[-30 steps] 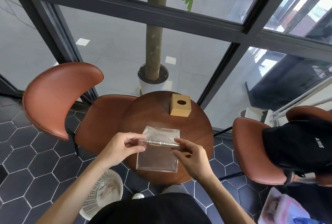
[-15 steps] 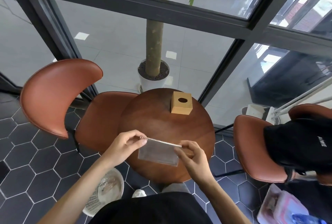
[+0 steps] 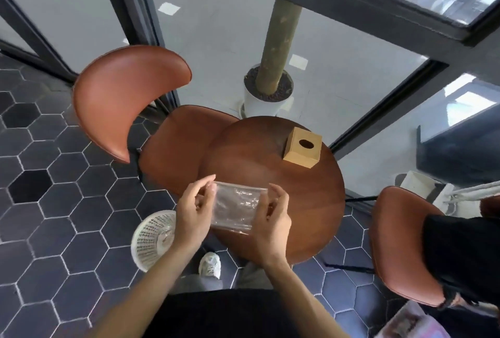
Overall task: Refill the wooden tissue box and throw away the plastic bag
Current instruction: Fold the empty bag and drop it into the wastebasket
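Note:
A clear plastic bag is held between both hands above the near left part of the round wooden table. My left hand pinches its left edge and my right hand grips its right edge. The bag looks flat and crumpled; I see no tissues in it. The wooden tissue box, with an oval hole in its top, stands on the far right side of the table, apart from both hands. A white mesh waste basket sits on the floor just left of my left wrist.
A brown chair stands left of the table, another brown chair with dark clothing on it at the right. A potted tree is behind the table by the glass wall. My shoe shows under the table edge.
The view has tilted down and swung left. The bag has been folded and drawn in, now held lower and closer between both hands, nearer the basket.

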